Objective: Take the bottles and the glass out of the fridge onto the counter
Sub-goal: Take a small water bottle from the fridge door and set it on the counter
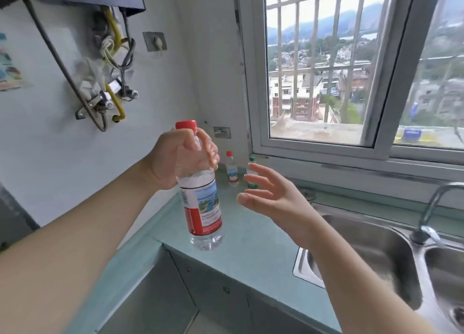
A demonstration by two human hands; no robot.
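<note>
My left hand (182,155) grips the neck of a clear water bottle (203,208) with a red cap and a red and blue label, holding it upright above the pale green counter (251,238). My right hand (271,195) hovers just right of the bottle, palm turned toward it, fingers spread and holding nothing. Two small bottles stand at the counter's back corner under the window: one with a red cap (231,167), one with a green cap (251,171), partly hidden by my right fingers. No fridge or glass is in view.
A steel double sink (376,253) with a curved tap (431,208) fills the counter's right side. A barred window (326,70) runs behind. A water heater with pipes and hoses (105,70) hangs on the left wall. Cabinet doors (213,291) sit below the counter.
</note>
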